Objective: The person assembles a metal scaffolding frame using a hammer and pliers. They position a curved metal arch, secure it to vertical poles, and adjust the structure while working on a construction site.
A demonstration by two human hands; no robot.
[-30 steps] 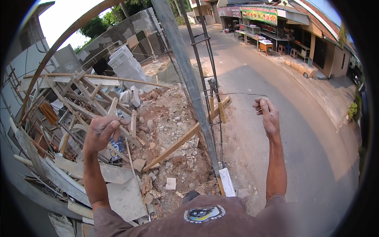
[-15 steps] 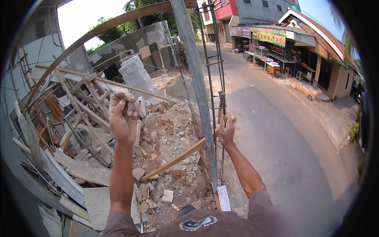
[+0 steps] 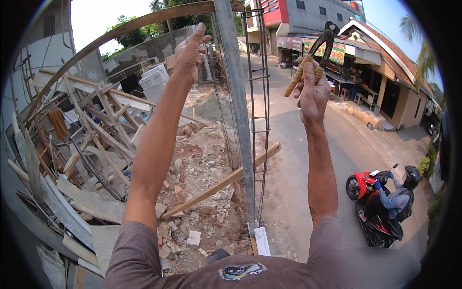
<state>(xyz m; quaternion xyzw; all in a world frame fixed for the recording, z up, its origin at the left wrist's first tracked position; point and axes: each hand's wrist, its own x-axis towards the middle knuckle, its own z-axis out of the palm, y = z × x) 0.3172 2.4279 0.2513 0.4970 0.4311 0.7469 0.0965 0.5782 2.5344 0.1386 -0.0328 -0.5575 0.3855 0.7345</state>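
Observation:
My right hand (image 3: 313,96) is raised over the road, wrapped around the tan-gripped handles of dark metal pincers (image 3: 329,36). The jaws point up and to the right. My left hand (image 3: 190,55) is lifted near the top, left of a grey metal post (image 3: 236,86). Its thumb points up and the fingers are curled; a thin line shows beside them, but I cannot tell what they pinch. A rebar cage (image 3: 266,77) stands just right of the post, between my hands. A long wooden board (image 3: 144,20) meets the post's upper part, bent by the lens.
A wooden brace (image 3: 216,187) slants up to the post from rubble (image 3: 192,212). Scrap timber and sheets (image 3: 96,202) pile up at left, before stacked white blocks (image 3: 154,79). A rider on a red motorcycle (image 3: 380,207) is on the road at right, near a food stall (image 3: 332,50).
My right hand has risen from beside the rebar cage, up and right with the pincers. My left hand has moved up and right toward the post. A motorcycle rider has come into view.

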